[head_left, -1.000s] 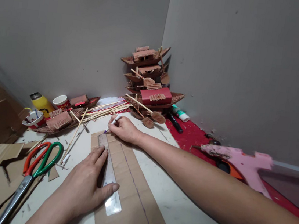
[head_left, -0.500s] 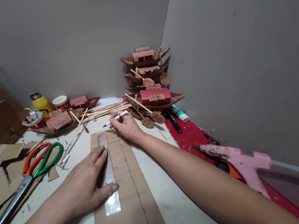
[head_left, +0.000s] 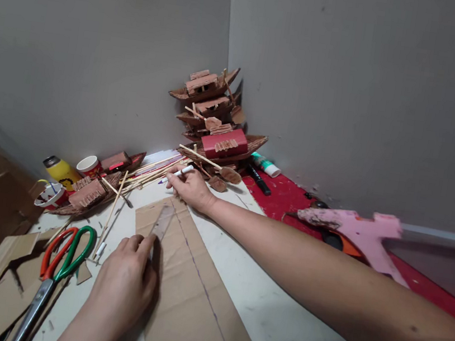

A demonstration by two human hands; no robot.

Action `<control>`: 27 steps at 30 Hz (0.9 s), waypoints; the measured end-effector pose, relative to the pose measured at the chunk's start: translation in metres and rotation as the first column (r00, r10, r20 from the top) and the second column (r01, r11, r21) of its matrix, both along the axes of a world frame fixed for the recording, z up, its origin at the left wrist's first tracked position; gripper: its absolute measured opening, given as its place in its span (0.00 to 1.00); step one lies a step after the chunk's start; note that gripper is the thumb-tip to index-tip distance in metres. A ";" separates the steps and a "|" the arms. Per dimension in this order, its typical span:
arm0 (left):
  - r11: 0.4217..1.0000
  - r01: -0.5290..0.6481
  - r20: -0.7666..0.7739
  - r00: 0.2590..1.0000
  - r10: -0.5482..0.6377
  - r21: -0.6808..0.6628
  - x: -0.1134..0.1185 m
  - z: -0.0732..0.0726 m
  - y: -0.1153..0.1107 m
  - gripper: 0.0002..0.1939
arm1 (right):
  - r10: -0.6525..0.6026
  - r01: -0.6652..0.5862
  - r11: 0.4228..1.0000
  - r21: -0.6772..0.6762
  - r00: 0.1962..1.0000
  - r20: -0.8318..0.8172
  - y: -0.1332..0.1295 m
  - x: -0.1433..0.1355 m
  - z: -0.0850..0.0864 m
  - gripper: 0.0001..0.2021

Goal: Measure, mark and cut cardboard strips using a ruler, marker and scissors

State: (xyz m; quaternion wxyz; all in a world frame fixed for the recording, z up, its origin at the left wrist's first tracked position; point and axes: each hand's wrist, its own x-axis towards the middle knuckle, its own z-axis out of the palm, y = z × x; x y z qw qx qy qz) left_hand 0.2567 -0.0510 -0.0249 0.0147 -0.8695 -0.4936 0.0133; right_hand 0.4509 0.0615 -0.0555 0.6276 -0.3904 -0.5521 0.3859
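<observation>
A long brown cardboard strip lies on the white tabletop, with a purple line drawn along it. My left hand is closed on a clear ruler, whose far end shows over the cardboard; the rest is hidden by the hand. Near the far end of the strip, my right hand holds a white pen with a purple tip, pinched between thumb and fingers. The tip points left, above the surface.
Scissors and cardboard scraps lie at left. Model boats are stacked by the wall corner, with thin sticks beside them. Cups and a yellow bottle stand back left; a pink glue gun lies right.
My left hand has gone from lying flat on the ruler to gripping it, and the ruler is now turned to slant the other way. The view has shifted a little; my right hand still holds the pen.
</observation>
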 end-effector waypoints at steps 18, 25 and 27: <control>0.981 0.030 -0.029 0.999 -0.025 0.193 0.008 -0.011 0.055 0.18 | -0.040 0.038 0.998 0.041 0.997 0.069 0.008 0.007 -0.006 0.04; 0.982 -0.007 -0.040 0.999 0.015 0.190 -0.011 -0.009 0.037 0.20 | -0.031 0.021 0.998 0.051 0.981 0.190 0.012 0.008 -0.017 0.07; 0.987 0.014 -0.047 0.999 -0.006 0.159 -0.021 -0.013 0.031 0.25 | -0.001 -0.013 0.999 0.052 0.969 0.248 0.011 0.007 -0.019 0.08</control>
